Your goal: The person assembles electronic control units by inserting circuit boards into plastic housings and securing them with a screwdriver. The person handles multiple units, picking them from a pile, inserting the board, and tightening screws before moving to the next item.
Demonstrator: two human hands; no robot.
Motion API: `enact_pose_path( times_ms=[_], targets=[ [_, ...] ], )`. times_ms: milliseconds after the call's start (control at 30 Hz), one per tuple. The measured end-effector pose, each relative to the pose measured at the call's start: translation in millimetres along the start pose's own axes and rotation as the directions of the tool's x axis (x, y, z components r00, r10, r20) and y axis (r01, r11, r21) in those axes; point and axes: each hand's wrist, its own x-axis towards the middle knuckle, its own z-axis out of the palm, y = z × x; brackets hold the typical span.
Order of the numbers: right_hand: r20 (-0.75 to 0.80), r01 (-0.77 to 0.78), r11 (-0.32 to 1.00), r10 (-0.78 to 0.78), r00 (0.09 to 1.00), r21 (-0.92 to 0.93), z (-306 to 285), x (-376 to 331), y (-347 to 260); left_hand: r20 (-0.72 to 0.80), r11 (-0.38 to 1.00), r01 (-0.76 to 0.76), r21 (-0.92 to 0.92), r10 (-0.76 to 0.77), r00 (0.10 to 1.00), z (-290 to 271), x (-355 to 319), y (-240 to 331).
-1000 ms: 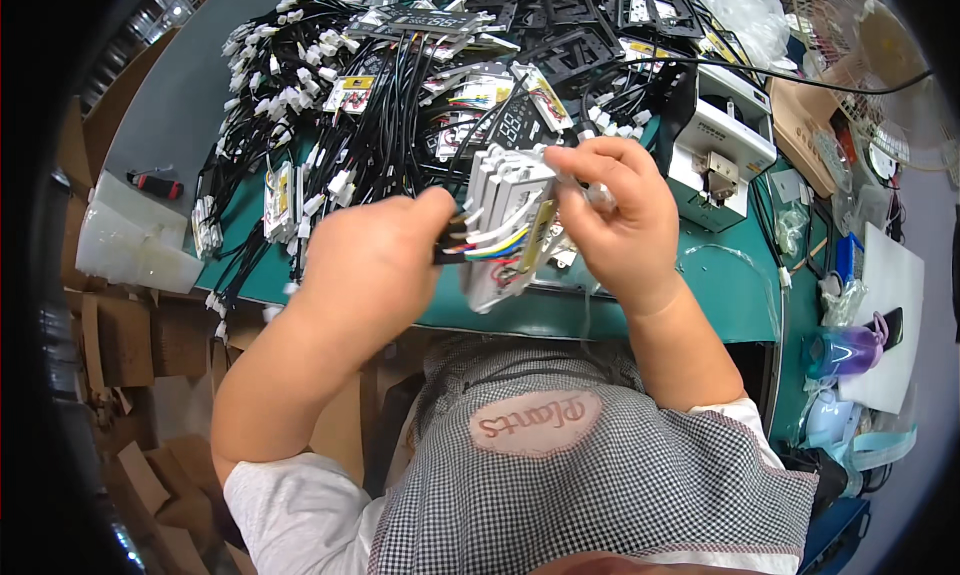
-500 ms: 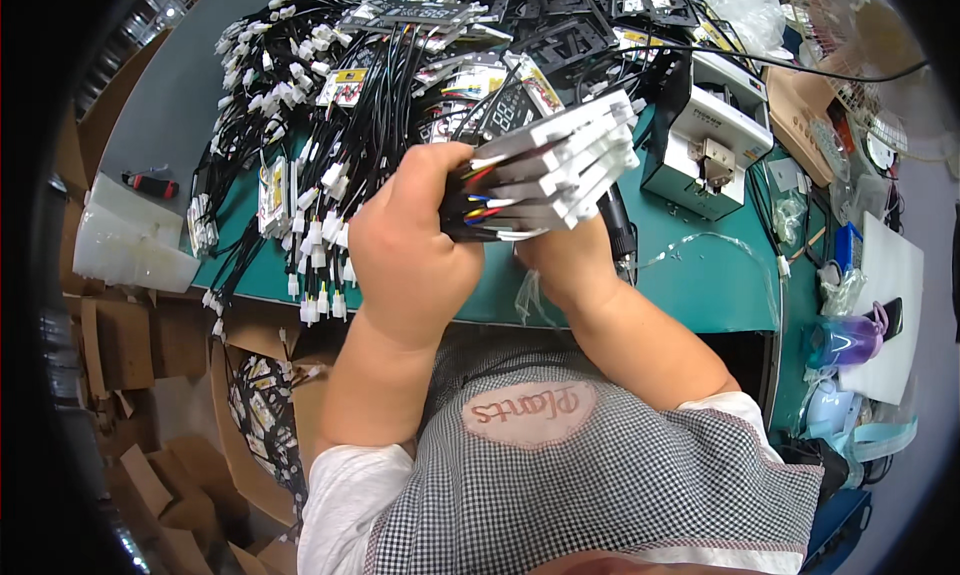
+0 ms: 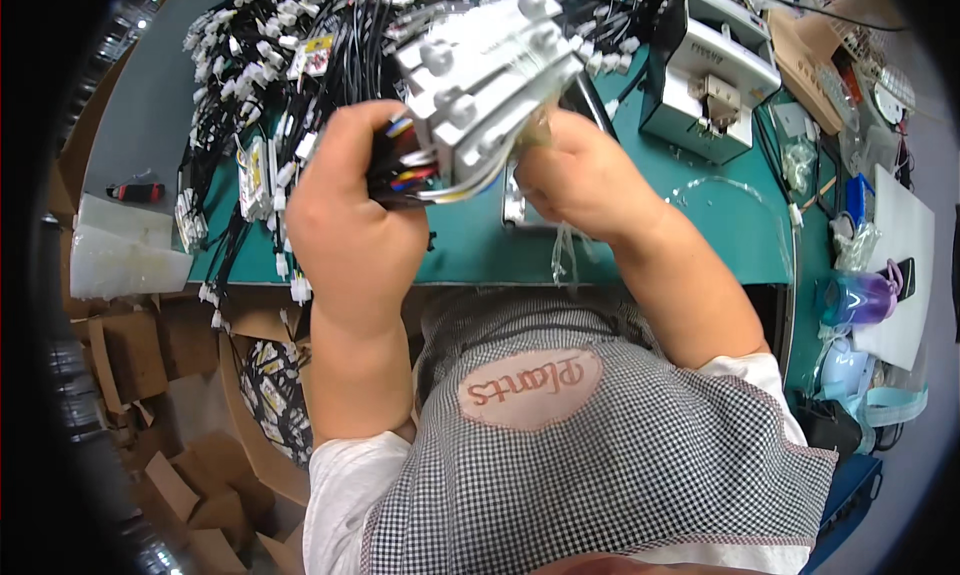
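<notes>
My left hand (image 3: 355, 215) is wrapped round the wires of a stack of white plastic modules (image 3: 490, 85), held up over the table's front part. Black and coloured wires come out of the stack beside my left thumb. My right hand (image 3: 585, 180) is closed at the stack's lower right side, gripping a clear plastic strip (image 3: 564, 258) whose loose ends dangle below the fingers. The fingertips of that hand are partly hidden. Behind the stack and my right hand, a flat module with a shiny edge (image 3: 515, 210) lies on the green table (image 3: 460, 260).
Heaps of black cables with white connectors (image 3: 245, 50) cover the back left. A white and black boxy device (image 3: 705, 85) stands to the right. Further right are a purple-blue bottle (image 3: 862, 297) and a white foam sheet (image 3: 905, 245). Cardboard boxes (image 3: 130, 355) lie at lower left.
The stack has tilted and moved left and up, with its faces turned more toward me. My left hand moved left with it. My right hand now shows more fully beside it.
</notes>
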Motion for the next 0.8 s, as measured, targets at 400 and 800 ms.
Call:
enact_pose_path(
  times_ms=[400, 800],
  targets=[
    [-0.276, 0.281, 0.957, -0.291, 0.916, -0.077, 13.5, -13.1, -7.0, 0.032, 0.878, 0.386, -0.284, -0.393, 0.919, -21.3, 10.8, -19.7],
    [-0.266, 0.511, 0.738, -0.651, 0.711, -0.441, 11.1, 10.1, 3.6, 0.404, 0.652, 0.668, -0.358, -0.537, 0.741, -7.9, 6.3, -5.8]
  ],
)
